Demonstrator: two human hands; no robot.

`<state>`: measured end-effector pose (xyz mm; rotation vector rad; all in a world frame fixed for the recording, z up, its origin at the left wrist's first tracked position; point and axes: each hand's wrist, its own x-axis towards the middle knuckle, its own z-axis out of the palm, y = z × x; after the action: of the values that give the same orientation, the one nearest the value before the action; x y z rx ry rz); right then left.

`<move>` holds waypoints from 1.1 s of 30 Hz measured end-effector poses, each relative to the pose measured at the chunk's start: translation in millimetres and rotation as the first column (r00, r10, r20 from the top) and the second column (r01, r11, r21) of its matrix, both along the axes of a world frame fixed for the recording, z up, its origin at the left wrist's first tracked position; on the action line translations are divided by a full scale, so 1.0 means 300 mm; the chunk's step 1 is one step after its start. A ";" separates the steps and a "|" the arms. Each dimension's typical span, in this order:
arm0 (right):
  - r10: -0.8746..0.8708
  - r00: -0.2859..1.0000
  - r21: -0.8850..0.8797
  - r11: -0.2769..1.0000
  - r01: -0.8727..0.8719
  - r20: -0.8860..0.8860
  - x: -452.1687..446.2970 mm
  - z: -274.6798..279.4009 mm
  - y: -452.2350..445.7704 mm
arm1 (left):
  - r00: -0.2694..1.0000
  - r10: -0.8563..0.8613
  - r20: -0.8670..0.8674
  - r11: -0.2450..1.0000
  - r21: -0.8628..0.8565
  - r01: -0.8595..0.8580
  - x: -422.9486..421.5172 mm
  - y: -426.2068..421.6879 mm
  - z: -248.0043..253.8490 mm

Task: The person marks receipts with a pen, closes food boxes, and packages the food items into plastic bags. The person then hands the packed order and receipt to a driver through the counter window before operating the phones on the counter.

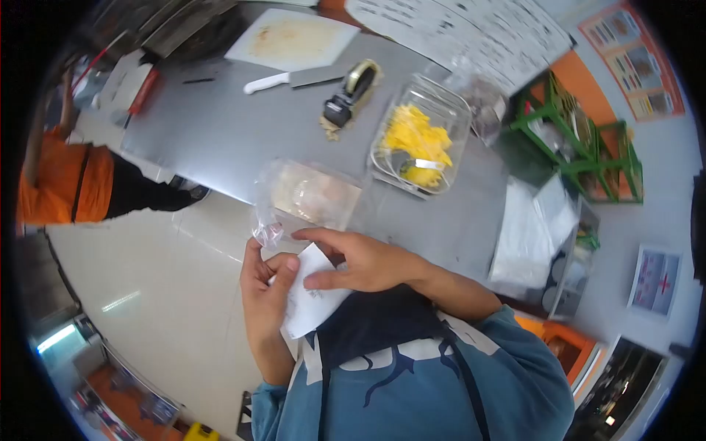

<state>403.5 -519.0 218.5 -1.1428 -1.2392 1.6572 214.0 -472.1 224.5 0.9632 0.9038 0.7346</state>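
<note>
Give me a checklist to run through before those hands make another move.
1. White paper under control: ok, the left hand and right hand both have hold of it.
2. A hand free: not ok, both are on the paper.
3. Marks on the paper readable: cannot tell, too faint.
4. Knife away from the hands: ok, it lies near the cutting board.
5. Clear plastic bag apart from the left fingertips: cannot tell, they are very close.

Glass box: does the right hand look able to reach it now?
Probably yes: nothing seems to stand between the right hand and the glass box, though this hand is holding the paper.
</note>
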 end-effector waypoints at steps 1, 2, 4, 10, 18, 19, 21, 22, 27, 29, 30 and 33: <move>-0.062 0.991 -0.082 0.995 0.052 -0.120 0.003 -0.028 -0.025 | 0.999 -0.043 -0.027 0.998 0.042 0.045 0.023 -0.023 -0.007; -0.127 0.964 -0.162 0.983 0.090 -0.234 0.014 -0.052 -0.049 | 0.994 -0.040 -0.106 0.995 0.089 0.049 0.047 -0.045 -0.012; -0.240 0.948 -0.132 0.967 0.216 -0.209 0.067 -0.085 -0.111 | 0.978 -0.100 -0.182 0.985 0.122 0.124 0.082 -0.082 -0.007; -0.843 0.457 -0.188 0.418 0.889 0.283 0.440 -0.410 -0.316 | 0.866 -0.264 -0.423 0.833 0.353 0.427 0.172 -0.226 0.048; -0.906 0.423 -0.513 0.361 0.779 0.004 0.640 -0.726 -0.368 | 0.829 -0.455 -0.324 0.801 0.258 0.541 0.524 -0.223 -0.258; -0.905 0.426 -0.527 0.352 0.774 0.020 0.648 -0.721 -0.359 | 0.774 -0.486 -0.405 0.803 0.143 0.579 0.568 -0.200 -0.332; -0.898 0.438 -0.533 0.358 0.767 0.028 0.662 -0.701 -0.348 | 0.714 -0.495 -0.495 0.822 0.000 0.570 0.639 -0.184 -0.498; -0.894 0.448 -0.527 0.372 0.764 0.020 0.665 -0.686 -0.348 | 0.716 -0.470 -0.516 0.844 -0.026 0.536 0.662 -0.192 -0.587; -0.876 0.481 -0.522 0.403 0.752 0.017 0.675 -0.649 -0.354 | 0.741 -0.075 -0.667 0.955 0.165 0.246 0.765 -0.225 -0.786; -0.871 0.490 -0.512 0.403 0.758 0.040 0.669 -0.640 -0.359 | 0.779 0.051 -0.625 0.970 0.218 0.111 0.799 -0.234 -0.815; -0.869 0.492 -0.515 0.398 0.760 0.056 0.666 -0.661 -0.366 | 0.794 0.097 -0.600 0.971 0.232 0.056 0.821 -0.237 -0.813; -0.863 0.495 -0.507 0.386 0.771 0.096 0.653 -0.709 -0.380 | 0.802 0.216 -0.558 0.945 0.327 -0.027 0.864 -0.247 -0.825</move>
<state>599.4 -633.1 5.8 -1.5168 0.0410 1.2048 473.2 -546.1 -23.1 1.4648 1.4376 0.7052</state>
